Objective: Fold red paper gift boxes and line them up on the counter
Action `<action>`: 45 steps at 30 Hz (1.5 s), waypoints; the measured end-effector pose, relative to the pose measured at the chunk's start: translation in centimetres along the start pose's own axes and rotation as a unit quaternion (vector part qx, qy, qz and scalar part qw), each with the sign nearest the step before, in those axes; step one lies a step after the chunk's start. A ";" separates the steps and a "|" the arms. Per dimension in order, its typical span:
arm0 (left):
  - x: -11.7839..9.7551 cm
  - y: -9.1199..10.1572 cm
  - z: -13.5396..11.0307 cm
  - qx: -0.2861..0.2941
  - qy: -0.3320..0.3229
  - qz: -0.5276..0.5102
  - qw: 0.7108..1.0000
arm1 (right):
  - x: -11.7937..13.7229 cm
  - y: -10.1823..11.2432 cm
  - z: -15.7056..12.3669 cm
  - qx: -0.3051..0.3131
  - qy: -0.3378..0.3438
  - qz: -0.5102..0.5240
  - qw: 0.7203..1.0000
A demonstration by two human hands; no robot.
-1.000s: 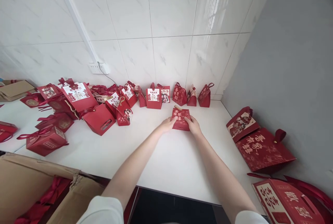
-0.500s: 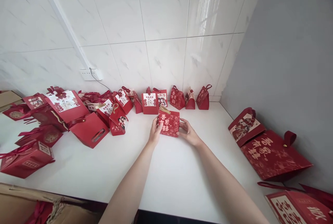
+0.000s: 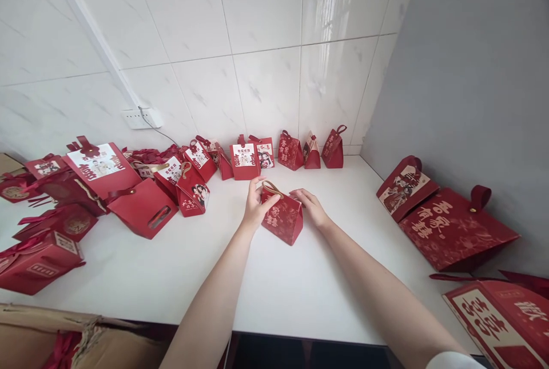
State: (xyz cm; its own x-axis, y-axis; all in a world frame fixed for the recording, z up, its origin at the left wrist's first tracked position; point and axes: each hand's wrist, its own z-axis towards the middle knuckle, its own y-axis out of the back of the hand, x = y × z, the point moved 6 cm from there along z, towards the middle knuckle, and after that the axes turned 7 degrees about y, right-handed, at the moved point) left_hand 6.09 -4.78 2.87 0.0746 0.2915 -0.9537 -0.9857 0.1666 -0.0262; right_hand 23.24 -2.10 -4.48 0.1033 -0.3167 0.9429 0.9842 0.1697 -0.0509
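Note:
A small red gift box [image 3: 283, 218] with pale lettering and a tan ribbon handle stands on the white counter [image 3: 274, 283], folded into a wedge shape. My left hand [image 3: 256, 204] grips its left top corner with fingers curled round the edge. On the box's right top edge my right hand [image 3: 313, 206] pinches the cardboard. Both forearms reach in from below.
A row of small red boxes [image 3: 244, 161] lines the tiled back wall. Larger red boxes [image 3: 107, 166] pile up at the left. Flat red bags [image 3: 446, 226] lean on the grey right wall. A cardboard carton [image 3: 64, 340] sits at the bottom left, and a socket [image 3: 138, 119] is on the wall.
The red box lay flat under both hands, was lifted upright, and now stands nearer me pressed into a wedge. The camera has shifted a little.

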 end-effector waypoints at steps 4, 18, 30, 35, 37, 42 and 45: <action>-2.1 -0.1 -0.7 -0.009 -0.029 0.067 0.997 | 2.3 1.4 -0.7 -0.109 0.086 -0.092 0.986; -5.0 0.3 -1.2 -0.101 -0.074 0.171 0.977 | 9.3 -5.2 -4.7 -0.057 0.425 -0.388 0.816; -0.2 0.8 -0.5 -0.055 0.055 -0.012 0.997 | 8.1 -4.9 -4.7 -0.099 0.390 -0.394 0.826; 0.2 0.8 -0.5 -0.054 0.080 -0.048 0.994 | 8.0 -5.0 -4.8 -0.095 0.394 -0.430 0.807; 0.0 0.7 -0.6 -0.055 0.086 -0.059 0.993 | 8.2 -5.1 -5.0 -0.102 0.401 -0.453 0.789; -0.5 0.5 -0.7 -0.053 0.081 -0.063 0.993 | 8.9 -5.5 -5.3 -0.118 0.422 -0.531 0.725; -0.7 0.2 -0.7 -0.036 0.088 -0.066 0.993 | 9.3 -5.9 -5.7 -0.118 0.456 -0.544 0.694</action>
State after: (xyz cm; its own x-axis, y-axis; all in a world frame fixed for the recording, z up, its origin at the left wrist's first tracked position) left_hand 5.73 -5.58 3.35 0.1827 0.1018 -0.9779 -0.9778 0.1228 -0.1699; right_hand 19.22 -11.33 2.72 -0.7774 -0.6152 -0.1312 0.5358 -0.7569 0.3742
